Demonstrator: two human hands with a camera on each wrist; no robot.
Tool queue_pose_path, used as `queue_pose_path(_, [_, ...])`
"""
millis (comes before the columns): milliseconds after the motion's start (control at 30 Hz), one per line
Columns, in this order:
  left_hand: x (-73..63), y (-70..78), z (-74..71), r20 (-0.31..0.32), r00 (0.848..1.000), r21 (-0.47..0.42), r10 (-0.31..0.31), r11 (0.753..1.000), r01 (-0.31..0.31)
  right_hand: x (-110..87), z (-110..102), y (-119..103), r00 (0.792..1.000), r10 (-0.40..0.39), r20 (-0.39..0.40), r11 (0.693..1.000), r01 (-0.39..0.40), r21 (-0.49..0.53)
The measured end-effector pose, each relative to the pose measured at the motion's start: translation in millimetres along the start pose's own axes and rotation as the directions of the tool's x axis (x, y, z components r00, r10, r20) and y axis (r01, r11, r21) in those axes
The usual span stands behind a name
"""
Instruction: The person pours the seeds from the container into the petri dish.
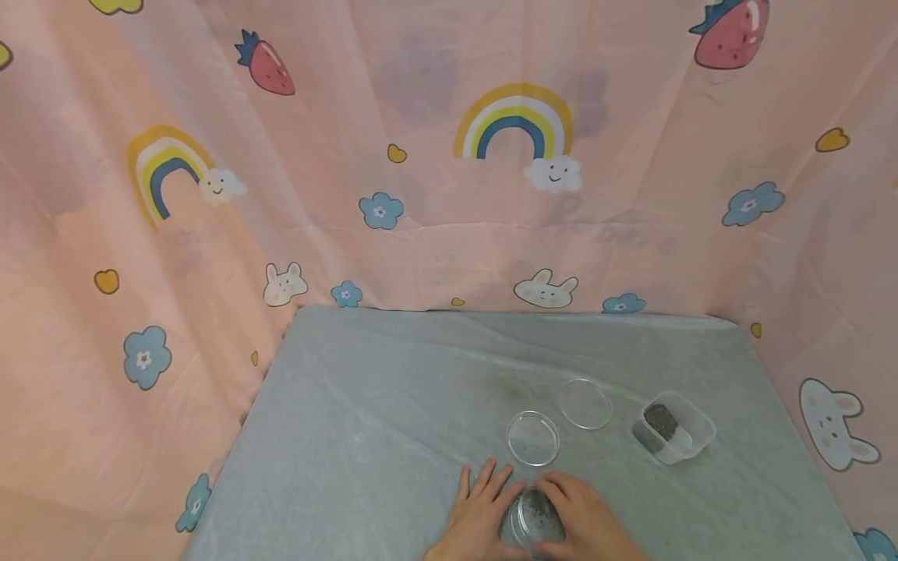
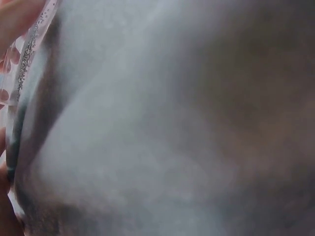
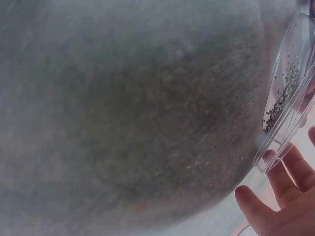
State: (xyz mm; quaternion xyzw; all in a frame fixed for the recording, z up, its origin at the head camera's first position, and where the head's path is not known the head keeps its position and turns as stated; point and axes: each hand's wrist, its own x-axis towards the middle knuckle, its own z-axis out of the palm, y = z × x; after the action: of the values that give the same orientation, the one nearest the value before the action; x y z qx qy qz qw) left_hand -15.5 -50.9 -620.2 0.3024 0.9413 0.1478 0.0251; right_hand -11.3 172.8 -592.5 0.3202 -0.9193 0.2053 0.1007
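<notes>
A clear petri dish (image 1: 539, 516) with dark grains in it is between both hands at the near side of the table, its stacked rims showing at the left. My left hand (image 1: 475, 516) holds the dish's left side, with the index finger and thumb at its edge and the other fingers spread. Across from it, my right hand (image 1: 585, 518) grips the right side between curled fingers and thumb. In the right wrist view the grains (image 3: 283, 101) lie in a patch inside the tilted-looking dish. The left wrist view shows only a slice of the dish (image 2: 29, 54).
Beyond the hands lie two clear round dish pieces, a nearer one (image 1: 533, 439) and a farther one (image 1: 585, 404). A translucent plastic tub (image 1: 694, 432) with dark granules (image 1: 660, 421) stands at the right. Grey cloth (image 1: 351, 436) covers the table; a patterned curtain (image 1: 421, 257) surrounds it.
</notes>
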Motion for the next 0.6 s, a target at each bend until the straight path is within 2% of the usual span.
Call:
queue_pose_path(167, [0.2,-0.9,0.1,0.010,1.000,-0.005,-0.001,1.000,0.001,2.0,-1.4,-1.3,0.999,0.012,0.040,1.000,-0.013,0.025])
queue_pose_path(433, [-1.2,-0.2,0.5,-0.031,1.000,0.012,0.007,1.000,-0.006,2.8,5.9,-4.4,0.999,-0.028,-0.040,1.000,0.028,-0.005])
queue_pose_path(600, [-1.1,-0.4,0.6,-0.029,1.000,0.035,0.009,0.999,-0.008,3.1,5.8,-7.4,0.999,-0.046,-0.020,0.999,0.046,-0.026])
